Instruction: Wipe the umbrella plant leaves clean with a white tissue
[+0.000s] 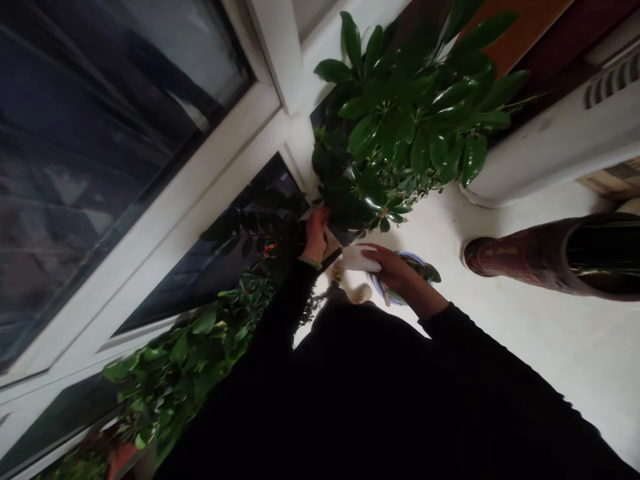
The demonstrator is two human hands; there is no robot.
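Observation:
My right hand point(394, 268) is closed around a smooth white object point(358, 259); whether it is a cup or a folded cloth is unclear. Left of it, my left hand point(315, 235) reaches in beside the window frame, under dark leaves. Its fingers look curled and are partly hidden, so what they hold does not show. A brownish flat-sided piece point(331, 245) lies right by the left hand, close to the white object. Below my right hand, partly covered, stands a blue-and-white rimmed pot point(379, 287) with a green plant.
A large leafy plant point(395, 127) rises ahead. White window frames point(200, 193) run along the left, with trailing green plants point(185, 360) beneath. To the right, a tall dark red vase point(520, 257) lies across the view above the pale floor point(545, 340).

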